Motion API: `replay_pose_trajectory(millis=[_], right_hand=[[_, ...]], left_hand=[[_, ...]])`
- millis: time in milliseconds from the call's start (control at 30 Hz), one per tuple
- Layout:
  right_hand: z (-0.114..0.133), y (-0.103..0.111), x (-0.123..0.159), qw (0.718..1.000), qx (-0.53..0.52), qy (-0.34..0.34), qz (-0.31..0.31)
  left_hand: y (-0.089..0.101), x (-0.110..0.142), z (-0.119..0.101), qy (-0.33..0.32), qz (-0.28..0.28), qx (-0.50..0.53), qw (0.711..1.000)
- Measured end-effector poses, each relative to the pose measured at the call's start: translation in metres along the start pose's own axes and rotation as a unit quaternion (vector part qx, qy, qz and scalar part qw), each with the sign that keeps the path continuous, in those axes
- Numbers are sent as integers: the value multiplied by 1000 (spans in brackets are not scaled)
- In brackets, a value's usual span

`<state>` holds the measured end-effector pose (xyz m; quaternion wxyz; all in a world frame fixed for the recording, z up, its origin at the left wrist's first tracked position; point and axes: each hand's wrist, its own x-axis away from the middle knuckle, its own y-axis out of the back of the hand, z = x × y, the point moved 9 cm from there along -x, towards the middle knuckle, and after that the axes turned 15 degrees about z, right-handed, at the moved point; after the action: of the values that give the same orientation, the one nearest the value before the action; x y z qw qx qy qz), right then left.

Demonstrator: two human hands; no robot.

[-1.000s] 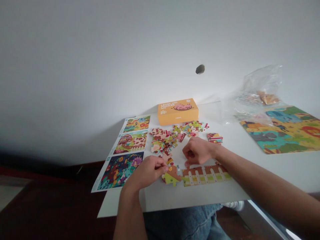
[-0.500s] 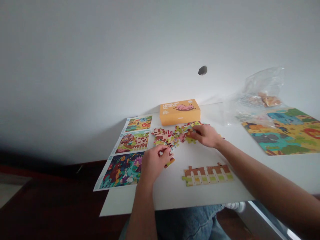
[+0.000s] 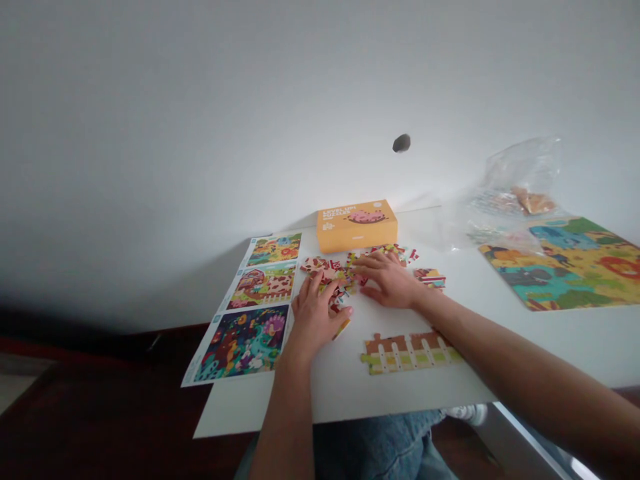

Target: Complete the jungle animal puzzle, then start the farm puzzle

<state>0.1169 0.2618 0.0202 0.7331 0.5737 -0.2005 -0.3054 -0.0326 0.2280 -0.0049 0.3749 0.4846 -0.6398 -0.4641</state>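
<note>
A heap of loose jigsaw pieces lies on the white table, partly hidden under both hands. My left hand rests over the heap's near left side with its fingers spread. Over the right part of the heap, my right hand lies fairly flat, fingers stretched to the left and touching pieces. Several joined pieces form a strip with a white fence nearer the table's front edge, its right end covered by my right forearm. A few pieces sit apart, right of my right hand.
Behind the heap stands an orange puzzle box. On the left, a sheet with three pictures overhangs the table edge. At right lie a finished animal puzzle and a clear plastic bag against the wall.
My left hand has gone from pinched fingers to spread fingers over the heap. The right hand has moved left and flattened onto the pieces, uncovering some at its right.
</note>
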Motion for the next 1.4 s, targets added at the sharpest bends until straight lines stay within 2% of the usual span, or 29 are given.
replay_pose_trajectory(millis=[67,133,300,467,633,933,1000,1167,1400], right_hand=[[20,-8,-2,997,-4,71,37],[25,-10,-1,995,-8,84,51],[10,-3,4,997,-33,62,29],[9,0,6,995,-50,76,31],[-5,4,3,999,-50,1,3],[-26,3,6,997,-20,-75,-12],[-22,2,6,998,-17,-59,-8],[2,-10,2,998,-16,33,41],[-4,-3,0,1000,-8,-5,6]], left_hand=[[-1,-3,2,-5,7,1,1000],[-2,-4,4,-16,9,6,1000],[-2,-5,8,-26,3,34,999],[2,-6,12,-41,-28,74,996],[8,-8,19,-20,-65,69,995],[14,-5,16,-33,-95,88,991],[18,-3,13,-34,-103,94,990],[29,1,7,-44,-133,106,984],[48,9,9,-38,-201,140,969]])
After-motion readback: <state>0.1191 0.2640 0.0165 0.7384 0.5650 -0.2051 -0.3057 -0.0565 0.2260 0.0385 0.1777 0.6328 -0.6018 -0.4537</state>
